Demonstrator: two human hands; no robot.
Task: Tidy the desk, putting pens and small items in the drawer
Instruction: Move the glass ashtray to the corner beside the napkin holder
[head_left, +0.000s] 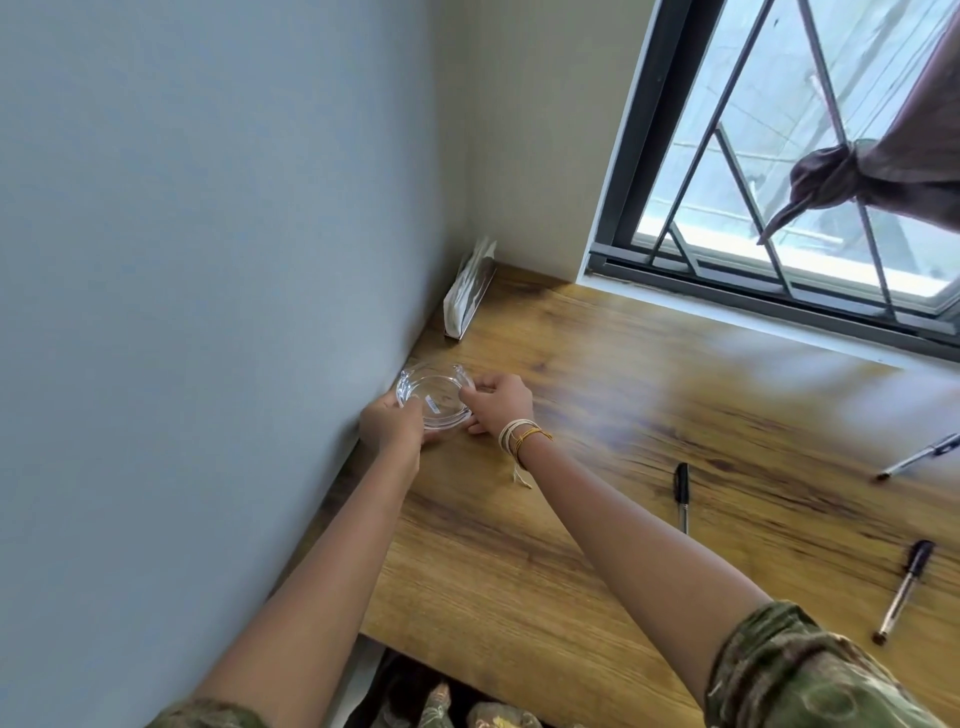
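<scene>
While both hands' fingers grip one glass dish (434, 397), three pens (681, 491) on desk (571, 545).

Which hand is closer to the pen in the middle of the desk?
The right hand. It holds the glass dish's right side, on the side toward the pen. The left hand grips the dish's other side, by the wall.

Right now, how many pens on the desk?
3. One pen mid-desk beside the right forearm, one near the front right, one at the right edge, partly cut off. More may lie out of frame.
</scene>
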